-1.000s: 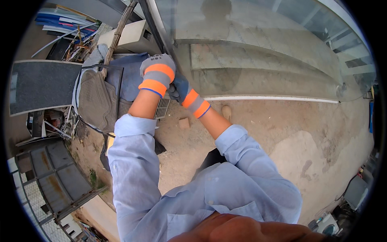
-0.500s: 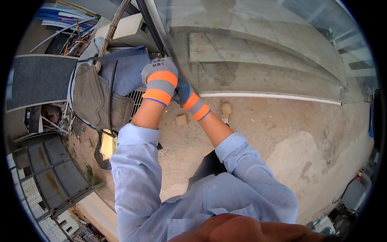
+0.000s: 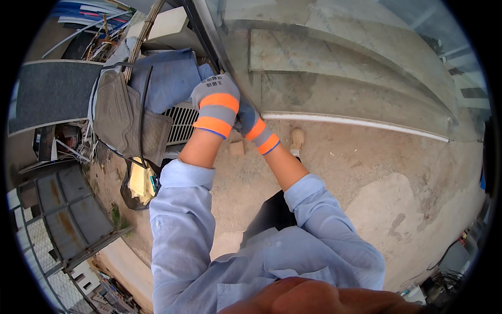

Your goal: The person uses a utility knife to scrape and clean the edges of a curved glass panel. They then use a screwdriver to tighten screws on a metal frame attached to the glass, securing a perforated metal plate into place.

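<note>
Both my hands wear grey work gloves with orange bands, and they meet at the dark metal edge (image 3: 212,49) of a large glass panel (image 3: 334,94). My left hand (image 3: 215,99) is closed, knuckles upward, its fingertips out of sight beneath it. Against it from the right comes my right hand (image 3: 247,119), its dark palm side partly showing and its fingers bent inward. Whatever lies between them is covered by the left glove. A blue sheet (image 3: 164,78) lies just left of my left hand, above a slotted white grille (image 3: 182,124).
Grey ribbed mats (image 3: 116,118) and a bent black frame (image 3: 145,112) lie at the left. Near them is a black bag (image 3: 125,191) with yellow pieces (image 3: 138,180). A brick (image 3: 237,148) sits on the ground below my hands. A white strip (image 3: 355,123) edges the glass panel.
My two hands have shifted slightly right, still together. More of the grille and the black bag shows at the left. The view has moved a little.
</note>
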Demonstrator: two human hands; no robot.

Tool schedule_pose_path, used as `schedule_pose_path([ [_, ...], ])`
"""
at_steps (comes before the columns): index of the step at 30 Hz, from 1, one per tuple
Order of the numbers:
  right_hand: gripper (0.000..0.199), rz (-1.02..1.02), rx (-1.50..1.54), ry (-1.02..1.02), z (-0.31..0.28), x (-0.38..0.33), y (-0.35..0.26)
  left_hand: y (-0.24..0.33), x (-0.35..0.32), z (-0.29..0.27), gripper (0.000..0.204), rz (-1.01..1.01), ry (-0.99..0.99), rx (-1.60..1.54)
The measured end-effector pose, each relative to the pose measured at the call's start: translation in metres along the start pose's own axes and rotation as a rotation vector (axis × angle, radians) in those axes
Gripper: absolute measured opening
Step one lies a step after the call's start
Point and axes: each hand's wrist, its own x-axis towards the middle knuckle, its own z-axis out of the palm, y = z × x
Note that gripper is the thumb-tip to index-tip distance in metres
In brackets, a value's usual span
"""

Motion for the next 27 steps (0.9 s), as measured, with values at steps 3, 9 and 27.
schedule_pose_path([
  [3,0.024,0.060,-0.016,0.022,-0.009,-0.005,0.000,0.002,0.001,0.010,0.026,0.027,-0.043,0.013],
  [9,0.025,0.110,0.031,0.019,-0.041,-0.002,0.022,0.009,-0.003,0.027,0.028,-0.046,-0.033,-0.023],
  [27,0.052,-0.174,-0.206,-0.047,-0.091,-0.004,0.060,0.020,0.005,0.103,0.046,-0.117,-0.043,-0.136],
])
